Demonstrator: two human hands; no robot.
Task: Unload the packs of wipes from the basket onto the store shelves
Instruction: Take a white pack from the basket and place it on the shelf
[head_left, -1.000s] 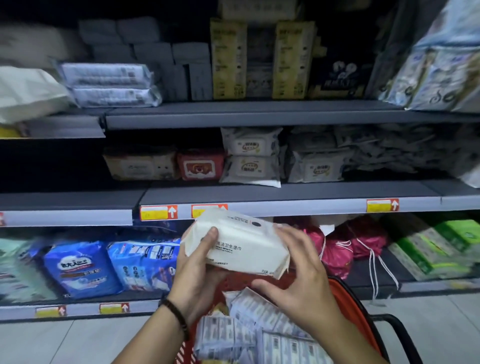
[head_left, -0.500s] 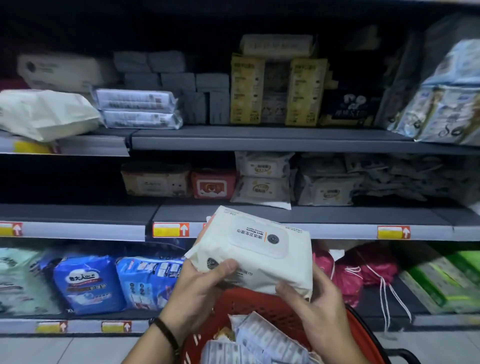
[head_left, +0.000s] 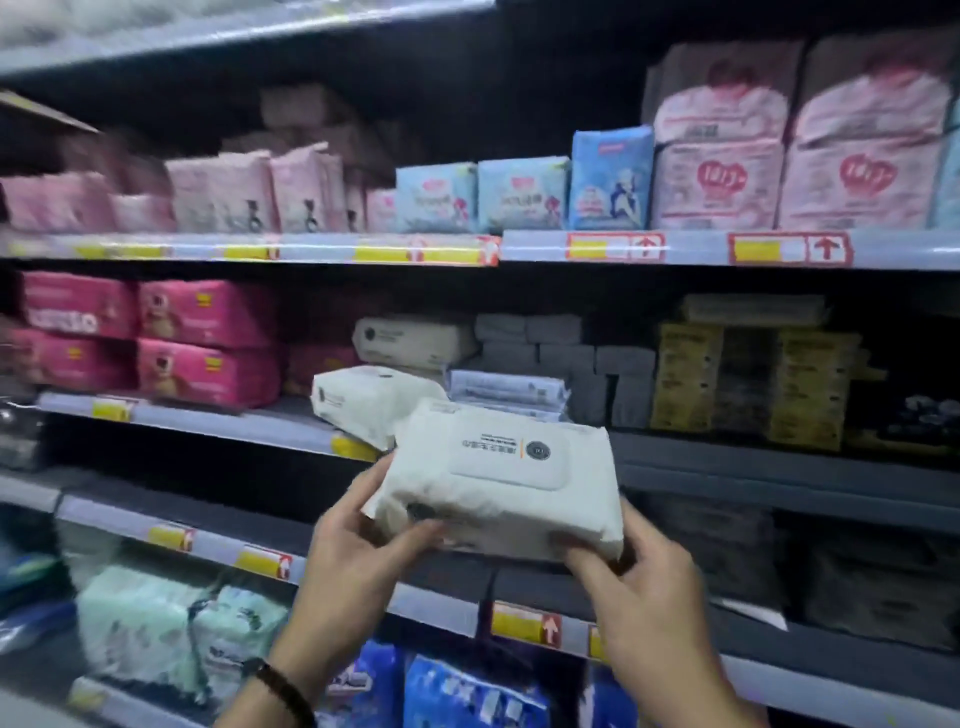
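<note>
A white pack of wipes (head_left: 498, 480) with a flip lid on top is held up in front of the shelves. My left hand (head_left: 363, 540) grips its left end, thumb on the front. My right hand (head_left: 639, 587) grips its lower right corner. Just behind it, another white pack of the same kind (head_left: 369, 400) lies tilted at the front of the middle shelf (head_left: 218, 421), and a third (head_left: 410, 340) lies further back. The basket is out of view.
Pink packs (head_left: 208, 338) fill the middle shelf's left side; grey (head_left: 561, 358) and yellow packs (head_left: 748, 379) stand to the right. The upper shelf (head_left: 675, 249) carries pink and blue bags. Lower shelves hold green (head_left: 171, 623) and blue packs (head_left: 467, 691).
Both hands have lifted the white pack from over the red basket up to the middle shelf's height. The view has tilted upward, so the basket has dropped out of sight.
</note>
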